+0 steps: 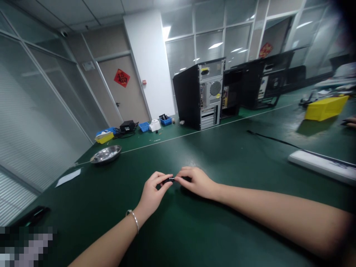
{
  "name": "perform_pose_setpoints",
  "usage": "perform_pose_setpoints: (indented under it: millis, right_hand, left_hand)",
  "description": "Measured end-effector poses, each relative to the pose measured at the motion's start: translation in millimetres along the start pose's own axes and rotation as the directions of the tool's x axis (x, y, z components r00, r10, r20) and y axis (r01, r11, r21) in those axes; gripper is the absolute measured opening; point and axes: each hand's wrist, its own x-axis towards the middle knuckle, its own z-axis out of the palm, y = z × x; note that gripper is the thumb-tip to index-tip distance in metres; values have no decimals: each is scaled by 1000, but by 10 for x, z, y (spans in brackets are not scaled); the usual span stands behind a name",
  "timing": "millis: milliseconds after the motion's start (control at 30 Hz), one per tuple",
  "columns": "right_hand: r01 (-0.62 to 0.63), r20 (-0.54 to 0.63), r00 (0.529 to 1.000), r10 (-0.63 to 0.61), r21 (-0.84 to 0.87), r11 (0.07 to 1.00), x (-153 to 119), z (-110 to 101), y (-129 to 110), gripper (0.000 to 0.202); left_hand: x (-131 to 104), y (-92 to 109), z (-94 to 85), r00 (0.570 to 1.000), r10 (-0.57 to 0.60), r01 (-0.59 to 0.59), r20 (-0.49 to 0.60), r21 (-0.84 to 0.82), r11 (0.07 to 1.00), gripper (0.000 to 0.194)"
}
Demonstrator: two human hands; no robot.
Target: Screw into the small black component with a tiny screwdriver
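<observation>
Near the middle of the green table (217,155), my left hand (155,189) pinches a small black object (168,180) between thumb and fingers. The object has a small pale or shiny part at its right end. My right hand (196,180) is closed, its thumb and fingertips pressed together right at that end. Whatever the right fingertips grip is too small to make out. A silver bracelet (135,221) circles the left wrist.
A metal bowl (106,154) stands at the left. Black computer cases (187,96) line the back, beside blue trays (144,127). At the right are a yellow bin (325,107), a white power strip (322,165) and another person's hand (350,122).
</observation>
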Motion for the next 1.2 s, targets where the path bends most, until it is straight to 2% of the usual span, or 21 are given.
perform_pose_setpoints:
  millis: [267,433,533,667,733,800,933,967,1033,1100,1200]
  right_hand:
    - [23,-31,999,-23,14,1000,2,13,18,26]
    - [153,-67,986,-150,42,987,-20,55,6,19]
    - [238,5,971,-239,43,970,-61,87,-100,18]
    - [334,196,920,-340,65,940,-124,128,-381,16]
    - [382,297,869,-397,108,918,-154,163,-565,15]
    - [422,398,796,-455,174,890,-166,225,-761,17]
    - [501,493,650,-578,294,814,-99,447,-1134,27]
    - [542,511,598,-617,309,782,-66,516,-1210,30]
    - [649,559,455,-693,323,688,6,653,-1333,40]
    - [707,583,357,-730,342,619,71,765,-1417,41]
    - [748,603,306,-737,327,577,137,855,-1495,35]
  left_hand:
    - [27,-69,-4,999,-39,39,8,-27,999,25]
    - [45,-178,-2,998,-59,58,-9,-73,996,22]
    - [35,-204,-9,999,-54,54,9,-55,997,20]
    - [25,-235,-11,998,-64,64,6,-73,995,20]
    - [18,-253,-6,997,-71,69,-14,-95,993,19]
    - [9,-271,-2,998,-62,61,-7,-97,993,18]
    - [-3,-304,-11,999,-32,31,-3,-87,996,19]
    - [-3,-310,-15,1000,-31,30,-2,-86,996,19]
    - [1,-319,-24,1000,-30,31,5,-79,996,20]
    - [6,-325,-31,1000,-24,25,14,-70,997,20]
    - [11,-330,-36,1000,-5,7,27,-77,997,21]
